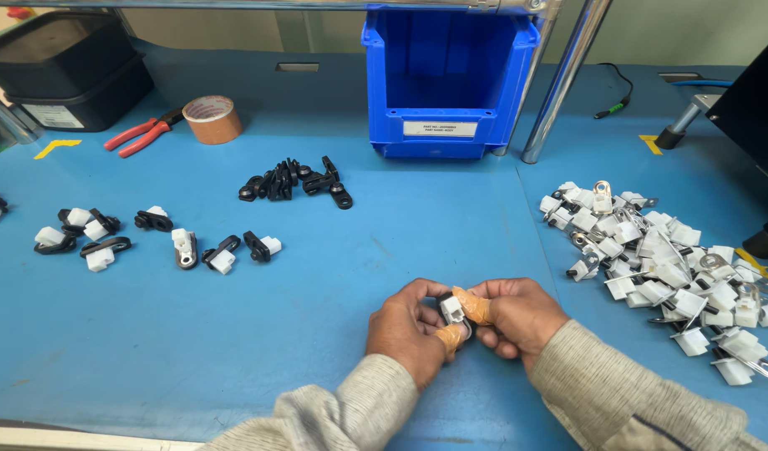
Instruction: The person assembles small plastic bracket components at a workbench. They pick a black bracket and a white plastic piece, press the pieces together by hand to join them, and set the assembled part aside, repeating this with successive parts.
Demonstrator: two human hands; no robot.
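A small white and black clip [452,311] is pinched in the grip of both the left hand [409,330] and the right hand [517,313] (tan cots are worn on the fingertips [471,306]), low over the blue table [317,334]. A heap of white clips with metal tabs [668,276] is seen to the right. Assembled pieces [183,246], loose black parts [296,179] and a blue bin [442,79] are laid farther off.

Bright, even overhead light, soft short shadows, faint glare on the metal poles [567,75], sharp focus, slight wide-angle edge bending.
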